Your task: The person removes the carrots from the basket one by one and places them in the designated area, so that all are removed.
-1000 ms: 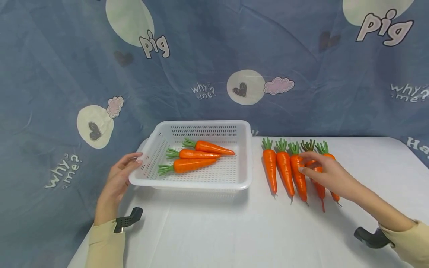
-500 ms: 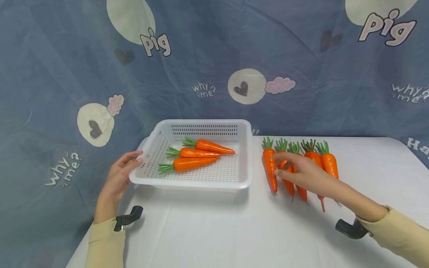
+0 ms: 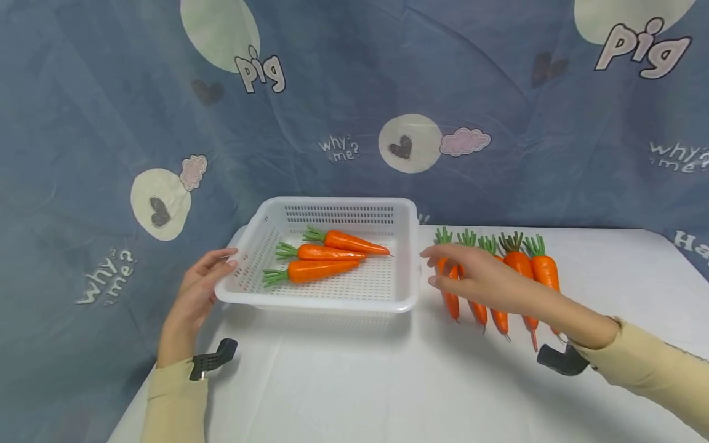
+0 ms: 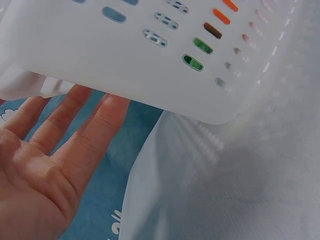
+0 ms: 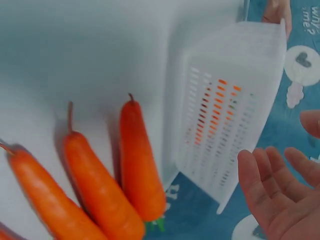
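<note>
A white perforated plastic basket stands on the table with three orange carrots inside, their green stalks toward the left. My left hand is at the basket's left end; in the left wrist view its fingers reach out fairly straight to the rim. My right hand hovers over a row of several carrots to the right of the basket. Its fingertips come near the basket's right rim and it holds nothing. It partly covers the leftmost carrots, which show tips up in the right wrist view.
A white cloth covers the table. Behind it and along the left hangs a blue printed curtain. Each wrist carries a black camera mount.
My right hand has moved left across the row of carrots, from the fourth one to beside the basket's right rim. The left hand and the basket stay in place.
</note>
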Available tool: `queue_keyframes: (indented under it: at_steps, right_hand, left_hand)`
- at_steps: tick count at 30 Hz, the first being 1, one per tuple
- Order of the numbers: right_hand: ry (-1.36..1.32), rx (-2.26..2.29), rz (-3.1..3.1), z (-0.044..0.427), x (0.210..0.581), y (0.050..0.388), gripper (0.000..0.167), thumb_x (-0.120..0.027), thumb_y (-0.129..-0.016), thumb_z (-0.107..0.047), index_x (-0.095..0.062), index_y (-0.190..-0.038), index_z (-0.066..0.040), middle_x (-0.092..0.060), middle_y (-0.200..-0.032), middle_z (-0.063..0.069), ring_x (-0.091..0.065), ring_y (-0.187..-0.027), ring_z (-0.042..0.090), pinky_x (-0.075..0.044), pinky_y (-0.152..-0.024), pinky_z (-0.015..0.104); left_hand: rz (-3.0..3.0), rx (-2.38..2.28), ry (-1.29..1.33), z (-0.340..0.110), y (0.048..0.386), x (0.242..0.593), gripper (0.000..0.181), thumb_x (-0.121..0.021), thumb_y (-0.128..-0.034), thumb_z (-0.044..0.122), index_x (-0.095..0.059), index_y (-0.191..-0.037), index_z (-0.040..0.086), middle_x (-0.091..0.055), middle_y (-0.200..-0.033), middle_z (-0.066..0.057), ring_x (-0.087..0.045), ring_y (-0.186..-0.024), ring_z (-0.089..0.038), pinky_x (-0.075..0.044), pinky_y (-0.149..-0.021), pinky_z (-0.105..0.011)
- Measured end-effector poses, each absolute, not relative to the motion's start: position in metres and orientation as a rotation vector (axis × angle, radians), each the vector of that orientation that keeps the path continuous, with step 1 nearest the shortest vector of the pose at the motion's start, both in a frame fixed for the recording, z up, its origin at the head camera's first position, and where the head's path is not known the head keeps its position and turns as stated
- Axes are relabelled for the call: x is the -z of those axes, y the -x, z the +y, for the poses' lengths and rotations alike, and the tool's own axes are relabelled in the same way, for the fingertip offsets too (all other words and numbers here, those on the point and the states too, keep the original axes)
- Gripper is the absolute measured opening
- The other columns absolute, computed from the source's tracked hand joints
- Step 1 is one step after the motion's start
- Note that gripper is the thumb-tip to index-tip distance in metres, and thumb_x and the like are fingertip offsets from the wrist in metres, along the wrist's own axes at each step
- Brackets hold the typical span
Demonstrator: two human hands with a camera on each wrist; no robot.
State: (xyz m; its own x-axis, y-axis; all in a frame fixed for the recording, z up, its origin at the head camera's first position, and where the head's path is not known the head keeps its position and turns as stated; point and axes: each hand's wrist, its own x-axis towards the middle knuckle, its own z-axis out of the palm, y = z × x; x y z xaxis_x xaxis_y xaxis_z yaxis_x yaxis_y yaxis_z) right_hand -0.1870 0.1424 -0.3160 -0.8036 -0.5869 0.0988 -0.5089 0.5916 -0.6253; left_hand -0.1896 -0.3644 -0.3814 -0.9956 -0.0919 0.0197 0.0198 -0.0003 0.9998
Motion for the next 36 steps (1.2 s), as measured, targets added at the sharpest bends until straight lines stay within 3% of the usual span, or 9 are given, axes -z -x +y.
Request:
queue_keyframes:
  at_steps: [8,21,36]
  right_hand:
    - [0.988,0.899,2.676,0.128,0.301,0.193,0.046,-0.07,-0.093,-0.028,-0.056,-0.136,-0.018,-0.063,-0.119,0.0,-0.059,-0.096,0.014,-0.053,-0.076,0.031]
    - [1.07,0.759,2.647,0.103,0.28,0.198,0.046,-0.068,-0.093,-0.03,-0.055,-0.137,-0.024,-0.061,-0.121,-0.007,-0.059,-0.098,0.014,-0.053,-0.076,0.031]
    - [1.251,0.528,2.58,0.063,0.269,0.213,0.045,-0.067,-0.094,-0.031,-0.056,-0.137,-0.021,-0.06,-0.125,-0.008,-0.06,-0.101,0.014,-0.05,-0.082,0.029]
  left_hand:
    - [-2.156,2.168,-0.082,-0.363,0.189,0.382,0.03,-0.067,-0.0952,0.019,-0.06,-0.124,0.016,-0.064,-0.107,0.004,-0.064,-0.092,-0.01,-0.056,-0.068,-0.025]
    - [-2.161,2.178,-0.07,-0.364,0.19,0.382,0.033,-0.067,-0.0954,0.019,-0.058,-0.127,0.014,-0.062,-0.111,0.002,-0.064,-0.092,-0.011,-0.056,-0.068,-0.026]
    - [-2.173,2.17,-0.067,-0.365,0.192,0.384,0.035,-0.067,-0.0959,0.02,-0.057,-0.129,0.013,-0.06,-0.113,0.001,-0.063,-0.094,-0.011,-0.056,-0.069,-0.026]
